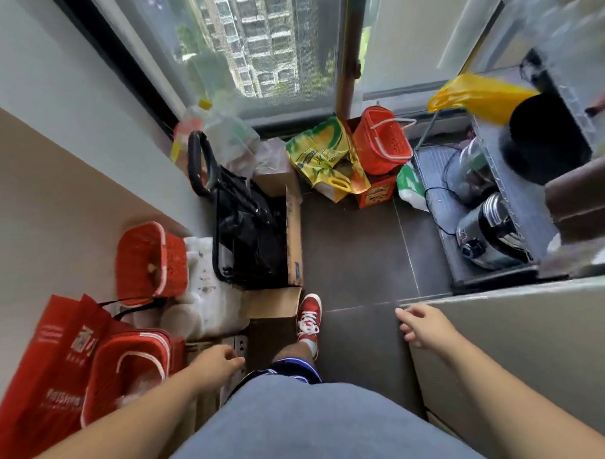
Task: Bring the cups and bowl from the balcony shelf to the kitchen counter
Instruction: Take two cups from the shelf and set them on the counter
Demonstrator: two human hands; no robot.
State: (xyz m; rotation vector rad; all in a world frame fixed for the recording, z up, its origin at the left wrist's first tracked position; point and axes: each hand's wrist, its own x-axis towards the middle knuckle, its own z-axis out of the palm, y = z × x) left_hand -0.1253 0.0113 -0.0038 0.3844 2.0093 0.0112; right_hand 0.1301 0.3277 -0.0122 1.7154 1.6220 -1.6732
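I stand on a narrow balcony, looking down. The metal shelf (521, 199) stands at the right, under the window. On its lower tier sit two steel appliances (489, 236); a black round pot (540, 141) and a yellow plastic bag (477, 96) rest higher up. No cups or bowl can be made out on it. My left hand (217, 363) hangs low beside my left thigh, fingers loosely curled, holding nothing. My right hand (421, 324) is held out at the corner of a grey wall, fingers apart and empty.
Clutter lines the left wall: red bags (83, 366), a red basket (152, 262), a black folded cart (246, 224), cardboard boxes (294, 236). A red basket (383, 143) and a yellow-green sack (324, 158) sit under the window. Dark floor tiles (358, 252) run down the middle, my red shoe (310, 319) on them.
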